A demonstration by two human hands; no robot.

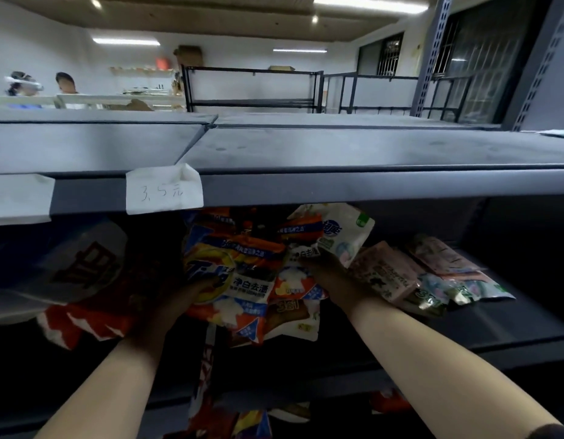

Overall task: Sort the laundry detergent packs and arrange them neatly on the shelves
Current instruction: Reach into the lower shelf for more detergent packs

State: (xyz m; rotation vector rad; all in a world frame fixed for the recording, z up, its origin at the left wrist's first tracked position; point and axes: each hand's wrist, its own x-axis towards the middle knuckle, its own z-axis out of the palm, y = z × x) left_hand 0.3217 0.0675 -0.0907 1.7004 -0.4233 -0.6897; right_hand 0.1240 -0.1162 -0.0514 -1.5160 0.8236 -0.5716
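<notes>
A pile of orange and blue detergent packs (242,274) lies on the middle shelf (483,327), under the grey top shelf (337,147). My left hand (179,299) grips the pile's left side, thumb on the front pack. My right hand (331,274) holds the pile's right side, fingers curled round a pack. Behind it a white and green pack (347,232) leans tilted. Pink packs (388,274) and pale green packs (458,270) lie flat to the right. A large red and white bag (84,280) sits at the left.
A paper price label (163,190) and a second slip (19,198) hang from the top shelf's front edge. More orange packs (230,419) show on the shelf below. Empty dark racks (252,87) and two people (43,87) stand in the background.
</notes>
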